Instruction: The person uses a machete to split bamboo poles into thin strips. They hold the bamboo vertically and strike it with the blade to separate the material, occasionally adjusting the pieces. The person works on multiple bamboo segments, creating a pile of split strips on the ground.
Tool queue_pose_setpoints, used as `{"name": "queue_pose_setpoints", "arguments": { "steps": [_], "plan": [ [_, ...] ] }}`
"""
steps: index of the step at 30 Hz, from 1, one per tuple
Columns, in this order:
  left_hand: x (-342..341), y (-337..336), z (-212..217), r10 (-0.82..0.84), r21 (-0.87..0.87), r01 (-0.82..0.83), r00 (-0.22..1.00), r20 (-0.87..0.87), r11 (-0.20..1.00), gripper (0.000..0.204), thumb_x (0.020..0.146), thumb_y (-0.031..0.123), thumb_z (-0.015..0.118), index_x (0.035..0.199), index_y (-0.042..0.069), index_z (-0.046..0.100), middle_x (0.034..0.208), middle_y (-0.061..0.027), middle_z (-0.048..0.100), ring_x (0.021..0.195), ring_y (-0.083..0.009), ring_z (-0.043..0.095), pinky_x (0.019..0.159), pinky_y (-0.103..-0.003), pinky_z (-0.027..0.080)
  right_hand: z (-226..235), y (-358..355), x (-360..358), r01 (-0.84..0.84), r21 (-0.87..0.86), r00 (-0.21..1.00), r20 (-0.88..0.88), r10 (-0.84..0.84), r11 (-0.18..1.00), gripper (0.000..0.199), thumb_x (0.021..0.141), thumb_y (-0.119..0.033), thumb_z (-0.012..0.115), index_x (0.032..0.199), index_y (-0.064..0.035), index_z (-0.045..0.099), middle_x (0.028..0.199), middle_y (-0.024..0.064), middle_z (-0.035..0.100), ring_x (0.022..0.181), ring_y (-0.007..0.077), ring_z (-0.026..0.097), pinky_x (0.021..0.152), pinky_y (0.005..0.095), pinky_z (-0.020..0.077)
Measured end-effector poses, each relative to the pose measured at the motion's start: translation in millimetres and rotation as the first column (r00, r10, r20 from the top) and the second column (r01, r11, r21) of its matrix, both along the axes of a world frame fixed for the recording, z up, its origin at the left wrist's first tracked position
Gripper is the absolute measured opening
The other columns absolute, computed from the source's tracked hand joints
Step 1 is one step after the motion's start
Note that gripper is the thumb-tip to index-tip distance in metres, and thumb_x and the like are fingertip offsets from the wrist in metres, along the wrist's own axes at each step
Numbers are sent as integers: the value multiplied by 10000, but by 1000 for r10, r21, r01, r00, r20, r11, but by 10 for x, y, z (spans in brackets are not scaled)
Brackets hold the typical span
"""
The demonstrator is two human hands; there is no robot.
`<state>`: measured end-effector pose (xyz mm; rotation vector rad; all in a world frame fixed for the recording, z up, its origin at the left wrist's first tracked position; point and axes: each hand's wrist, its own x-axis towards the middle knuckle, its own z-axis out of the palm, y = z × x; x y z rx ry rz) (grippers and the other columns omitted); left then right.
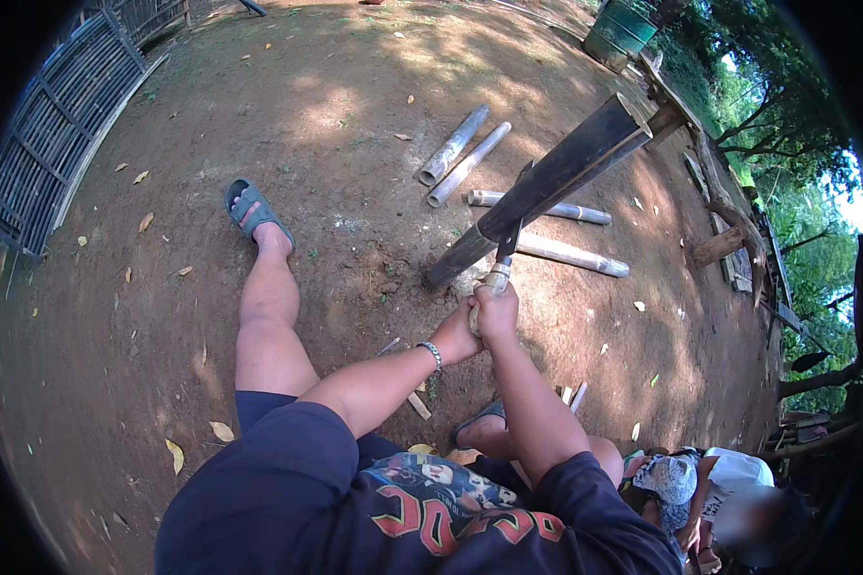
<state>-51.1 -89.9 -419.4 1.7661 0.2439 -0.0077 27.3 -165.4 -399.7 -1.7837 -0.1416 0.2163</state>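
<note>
Both hands are clenched on the knife here: the right hand [499, 314] wraps around the pale handle [498, 279], the left hand [457, 335] closes in right beside it, a bracelet [433, 356] on that wrist. Up from the grip, the blade [510, 240] meets the thick, dark bamboo pole [544, 189], its tip poking out on the far side. And that pole is leaning, lower end at the dirt ground [355, 192], upper end up to the right, just ahead of the hands! Beyond it lie four shorter bamboo pieces [470, 163], two to its left, two to its right. Out wide, a sandaled left foot [249, 206], a slatted fence [67, 125], a green barrel [619, 36], and people [676, 479] at lower right.
</note>
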Motion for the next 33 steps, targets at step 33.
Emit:
{"name": "queue_pose_setpoints", "arguments": {
  "steps": [33],
  "plan": [
    [425, -36, -557, -1, -15, 1, 1000, -26, 1000, 849, 704, 245, 850, 1374, -4, 391, 1318, -260, 569, 1246, -385, 588, 1050, -427, 461, -328, -10, 409, 15, 2, 995, -100, -15, 1000, 240, 803, -135, 629, 972, 35, 612, 734, 113, 683, 656, 204, 663, 643, 361, 521]
  ]
}}
